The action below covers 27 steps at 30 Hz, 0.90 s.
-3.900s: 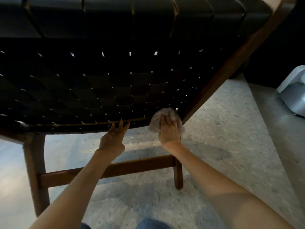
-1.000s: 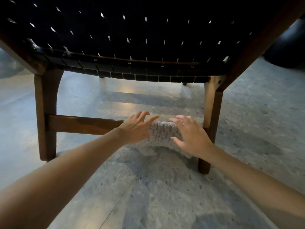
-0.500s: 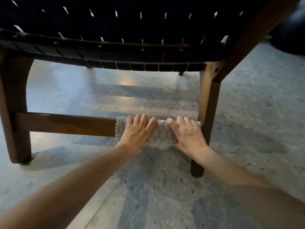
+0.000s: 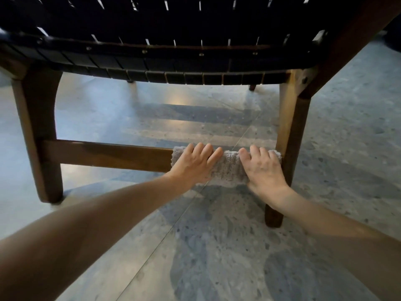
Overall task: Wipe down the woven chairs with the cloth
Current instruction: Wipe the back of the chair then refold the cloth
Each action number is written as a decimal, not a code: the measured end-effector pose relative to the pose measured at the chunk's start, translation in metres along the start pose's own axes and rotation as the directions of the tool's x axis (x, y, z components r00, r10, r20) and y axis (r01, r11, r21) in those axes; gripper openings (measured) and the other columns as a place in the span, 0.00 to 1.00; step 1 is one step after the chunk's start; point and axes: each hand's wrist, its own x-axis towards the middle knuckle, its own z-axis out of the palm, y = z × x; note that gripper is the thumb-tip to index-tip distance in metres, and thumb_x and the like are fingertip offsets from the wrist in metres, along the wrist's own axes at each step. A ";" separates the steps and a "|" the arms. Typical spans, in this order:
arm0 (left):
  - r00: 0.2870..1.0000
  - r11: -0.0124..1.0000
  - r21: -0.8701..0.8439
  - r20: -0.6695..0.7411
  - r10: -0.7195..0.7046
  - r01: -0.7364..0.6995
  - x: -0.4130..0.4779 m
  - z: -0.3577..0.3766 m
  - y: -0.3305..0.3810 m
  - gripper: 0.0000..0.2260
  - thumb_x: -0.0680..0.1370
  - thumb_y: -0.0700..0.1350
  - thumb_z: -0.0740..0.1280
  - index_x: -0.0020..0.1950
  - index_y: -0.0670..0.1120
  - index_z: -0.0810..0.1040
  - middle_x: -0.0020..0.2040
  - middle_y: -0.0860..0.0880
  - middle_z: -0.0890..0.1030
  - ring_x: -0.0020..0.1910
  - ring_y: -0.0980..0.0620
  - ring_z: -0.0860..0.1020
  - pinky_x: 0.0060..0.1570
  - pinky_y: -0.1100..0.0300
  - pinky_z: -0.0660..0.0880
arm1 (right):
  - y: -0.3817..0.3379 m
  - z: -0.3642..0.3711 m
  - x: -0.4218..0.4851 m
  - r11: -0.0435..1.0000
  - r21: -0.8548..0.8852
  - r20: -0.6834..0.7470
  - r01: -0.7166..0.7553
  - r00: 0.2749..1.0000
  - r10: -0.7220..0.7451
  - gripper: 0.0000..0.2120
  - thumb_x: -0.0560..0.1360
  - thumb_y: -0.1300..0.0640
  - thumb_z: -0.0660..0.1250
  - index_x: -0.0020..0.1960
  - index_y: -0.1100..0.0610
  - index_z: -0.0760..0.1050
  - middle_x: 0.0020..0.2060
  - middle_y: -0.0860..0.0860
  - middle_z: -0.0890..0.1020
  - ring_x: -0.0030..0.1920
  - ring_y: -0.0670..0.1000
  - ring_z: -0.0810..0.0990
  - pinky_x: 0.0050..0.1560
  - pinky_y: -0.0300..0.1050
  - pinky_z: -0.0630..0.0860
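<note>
Head view, looking low under a woven chair: its dark strap seat [image 4: 173, 29] fills the frame at 12 o'clock, with small light gaps showing between the straps. Just off centre toward 4 o'clock, a grey ribbed cloth [image 4: 229, 170] is draped over the wooden stretcher [image 4: 104, 155] that runs between the two near legs. The left hand [image 4: 195, 165] presses on the cloth's 9 o'clock end, fingers spread and laid nearly straight, tips at the bar's top edge. The right hand [image 4: 263, 169] covers the 3 o'clock end, fingers bent over the top edge and gripping the cloth, thumb pointing up. That end of the cloth touches the chair leg [image 4: 289, 127] at 3 o'clock. The other near leg [image 4: 36, 131] stands at 9 o'clock. Speckled terrazzo floor [image 4: 217, 246] spreads toward 6 o'clock beneath both bare forearms.
</note>
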 end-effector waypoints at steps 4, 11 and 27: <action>0.982 0.997 0.074 -0.184 0.047 -0.034 -0.010 0.006 -0.007 0.30 0.74 0.63 0.63 0.70 0.47 0.68 0.53 0.50 0.77 0.48 0.51 0.76 0.48 0.57 0.74 | -0.015 -0.008 0.000 0.998 0.022 0.033 -0.056 0.998 0.055 0.26 0.69 0.60 0.68 0.64 0.57 0.64 0.53 0.56 0.72 0.51 0.57 0.73 0.49 0.52 0.69; 0.941 1.000 -0.008 -0.336 -0.023 0.022 -0.052 0.027 -0.061 0.37 0.65 0.61 0.71 0.64 0.43 0.62 0.47 0.48 0.78 0.42 0.49 0.77 0.44 0.56 0.75 | -0.076 -0.030 0.025 0.999 0.046 0.021 -0.016 1.000 0.016 0.28 0.69 0.62 0.67 0.66 0.57 0.60 0.55 0.55 0.71 0.52 0.57 0.73 0.49 0.50 0.67; 0.947 0.978 -0.117 -0.254 -0.199 0.174 -0.155 0.082 -0.191 0.38 0.63 0.57 0.77 0.64 0.43 0.65 0.50 0.43 0.79 0.46 0.44 0.78 0.51 0.50 0.75 | -0.222 -0.092 0.098 0.958 0.168 0.024 0.234 0.970 -0.241 0.32 0.72 0.57 0.69 0.70 0.56 0.56 0.60 0.56 0.72 0.57 0.58 0.75 0.54 0.51 0.73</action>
